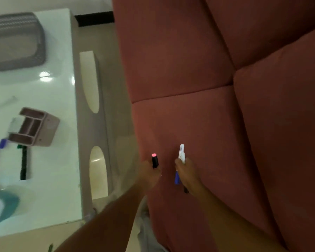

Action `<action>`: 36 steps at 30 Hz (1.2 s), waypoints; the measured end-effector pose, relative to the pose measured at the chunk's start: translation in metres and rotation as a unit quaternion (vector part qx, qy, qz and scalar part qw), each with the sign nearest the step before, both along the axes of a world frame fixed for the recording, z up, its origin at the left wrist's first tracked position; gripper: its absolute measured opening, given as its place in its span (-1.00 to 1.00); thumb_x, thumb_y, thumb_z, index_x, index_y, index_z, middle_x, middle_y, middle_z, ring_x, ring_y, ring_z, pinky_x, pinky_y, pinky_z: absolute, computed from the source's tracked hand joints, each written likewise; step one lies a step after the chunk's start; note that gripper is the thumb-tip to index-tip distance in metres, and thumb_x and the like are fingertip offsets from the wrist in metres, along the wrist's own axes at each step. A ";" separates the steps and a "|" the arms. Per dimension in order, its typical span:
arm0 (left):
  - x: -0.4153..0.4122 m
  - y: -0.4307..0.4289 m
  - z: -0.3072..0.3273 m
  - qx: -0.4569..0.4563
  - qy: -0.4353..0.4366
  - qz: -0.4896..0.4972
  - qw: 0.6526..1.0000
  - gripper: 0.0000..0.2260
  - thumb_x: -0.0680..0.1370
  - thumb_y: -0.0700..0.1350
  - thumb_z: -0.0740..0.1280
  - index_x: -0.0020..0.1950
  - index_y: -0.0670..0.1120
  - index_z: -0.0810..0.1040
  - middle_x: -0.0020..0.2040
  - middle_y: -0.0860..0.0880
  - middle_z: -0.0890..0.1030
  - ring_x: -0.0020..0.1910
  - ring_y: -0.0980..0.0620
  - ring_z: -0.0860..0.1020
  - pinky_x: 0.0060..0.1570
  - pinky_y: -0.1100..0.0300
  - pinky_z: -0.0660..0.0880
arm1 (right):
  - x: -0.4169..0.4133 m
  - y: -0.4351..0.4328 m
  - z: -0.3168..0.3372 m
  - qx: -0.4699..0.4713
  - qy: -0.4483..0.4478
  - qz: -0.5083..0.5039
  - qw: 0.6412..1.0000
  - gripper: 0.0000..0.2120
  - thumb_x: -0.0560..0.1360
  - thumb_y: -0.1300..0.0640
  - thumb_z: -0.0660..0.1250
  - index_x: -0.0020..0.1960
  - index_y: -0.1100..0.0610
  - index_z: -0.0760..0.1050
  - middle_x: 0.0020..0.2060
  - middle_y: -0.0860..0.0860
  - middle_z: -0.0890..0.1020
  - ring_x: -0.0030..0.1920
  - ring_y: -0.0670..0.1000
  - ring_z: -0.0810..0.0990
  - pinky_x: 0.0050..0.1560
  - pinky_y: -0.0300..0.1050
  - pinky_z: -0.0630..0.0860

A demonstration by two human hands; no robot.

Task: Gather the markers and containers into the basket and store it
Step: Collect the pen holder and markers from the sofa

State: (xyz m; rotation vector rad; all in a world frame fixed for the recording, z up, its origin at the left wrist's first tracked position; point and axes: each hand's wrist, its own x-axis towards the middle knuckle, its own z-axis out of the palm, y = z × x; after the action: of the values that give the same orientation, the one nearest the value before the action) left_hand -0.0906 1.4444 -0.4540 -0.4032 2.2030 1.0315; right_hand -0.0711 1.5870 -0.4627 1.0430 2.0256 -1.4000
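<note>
My left hand (149, 174) is closed around a black marker with a pink end (154, 160), held over the red sofa seat. My right hand (186, 174) grips a white marker with a blue cap (181, 154); a dark marker tip pokes out below that hand. On the white table at the left lie a grey woven basket (41, 42), a pink compartment holder (35, 127) tipped on its side, a black marker with a green cap (23, 163) and blurred blue-capped markers (1, 143).
The red sofa (216, 88) fills the right of the view. The white glossy table (58, 179) stands left of it, with a narrow strip of floor between. A teal and white object (2, 204) sits at the table's near left corner.
</note>
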 end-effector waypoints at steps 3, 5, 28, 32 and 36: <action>0.006 -0.052 0.010 0.012 0.010 0.065 0.998 -0.77 0.51 -0.22 0.32 -0.32 -0.02 0.41 -0.34 -0.05 0.55 -0.34 0.00 0.55 -0.32 0.18 0.45 | -0.009 -0.055 0.006 -0.055 0.013 0.082 0.995 -0.83 0.54 0.21 0.19 -0.23 0.17 0.42 -0.39 0.08 0.49 -0.36 0.04 0.46 -0.35 -0.11 0.39; 0.010 -0.095 0.011 0.004 -0.004 0.104 0.995 -0.85 0.52 -0.21 0.29 -0.24 -0.06 0.42 -0.28 -0.06 0.57 -0.27 -0.03 0.57 -0.32 0.17 0.43 | -0.016 -0.101 0.011 -0.055 0.006 0.156 0.986 -0.80 0.55 0.20 0.16 -0.25 0.12 0.38 -0.37 0.08 0.46 -0.35 0.03 0.45 -0.31 -0.05 0.40; 0.019 -0.453 -0.066 -0.091 0.004 0.199 0.976 -0.92 0.54 -0.20 0.29 0.00 -0.19 0.46 -0.06 -0.14 0.58 -0.12 -0.12 0.58 -0.22 0.10 0.47 | -0.051 -0.522 -0.053 0.115 0.014 0.383 0.917 -0.78 0.54 0.26 0.25 0.18 0.21 0.37 -0.01 0.15 0.56 -0.08 0.13 0.55 -0.21 -0.09 0.51; 0.016 -0.457 -0.072 -0.083 0.017 0.208 0.974 -0.85 0.53 -0.16 0.34 0.05 -0.17 0.47 -0.01 -0.14 0.58 -0.10 -0.10 0.60 -0.08 0.01 0.59 | -0.044 -0.520 -0.061 0.132 0.014 0.357 0.925 -0.64 0.54 0.22 0.31 0.30 0.18 0.32 0.09 0.16 0.54 -0.02 0.12 0.55 -0.12 -0.09 0.56; 0.018 -0.454 -0.061 -0.102 0.043 0.173 0.979 -0.82 0.57 -0.17 0.31 0.14 -0.18 0.44 0.09 -0.16 0.54 -0.01 -0.11 0.60 -0.05 0.09 0.56 | -0.028 -0.513 -0.059 0.142 0.021 0.344 0.928 -0.54 0.55 0.15 0.31 0.39 0.20 0.27 0.16 0.18 0.55 0.09 0.18 0.57 -0.14 -0.09 0.53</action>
State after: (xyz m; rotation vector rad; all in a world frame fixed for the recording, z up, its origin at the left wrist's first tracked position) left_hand -0.0722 0.9901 -0.5149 -0.8744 2.3780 1.0159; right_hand -0.0989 1.0740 -0.5220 0.3180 2.3424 -0.7782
